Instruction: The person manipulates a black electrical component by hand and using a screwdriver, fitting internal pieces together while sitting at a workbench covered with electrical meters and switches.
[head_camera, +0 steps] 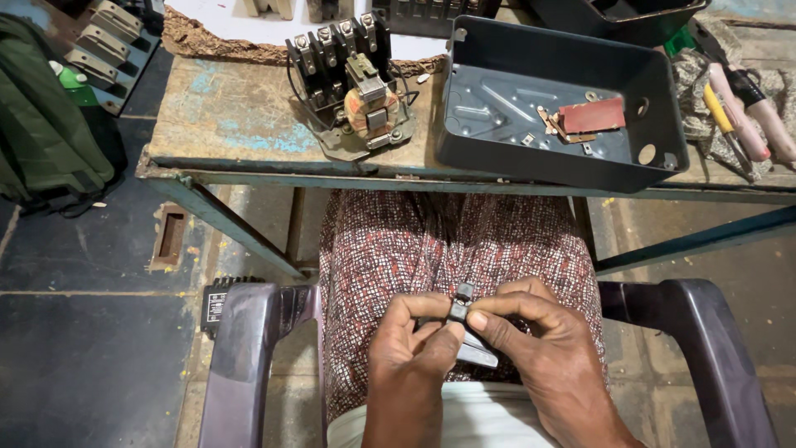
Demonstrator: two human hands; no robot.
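Seen from above, looking down at a lap in patterned reddish fabric (431,257), seated in a dark purple plastic chair (240,348) with an armrest on each side. Both hands meeting over the lap, close together and touching at the fingertips. Left hand (410,340) curled narrow, thumb and forefinger pinching the lower side of a small dark metal part (461,303). Right hand (531,332) likewise closed narrow, thumb pressed on the same part from the other side, fingers wrapped behind. Small part held upright between the two thumbs, a greyish flat piece (478,353) showing just beneath it, between the palms; how the two pieces join, impossible to tell. Ahead of the knees, a worn workbench (232,116) with flaking blue paint and a metal frame. On the bench, left of centre, a black electrical contactor assembly (352,79) with a copper-coloured coil, wires and a row of screw terminals. Right of it, an open dark grey metal enclosure box (564,158) holding a small red plate (591,114) and a few loose bits of hardware. At far right, on a rag, hand tools with pink and yellow handles (742,116). At far left, on the dark tiled floor, a green bag (41,124).
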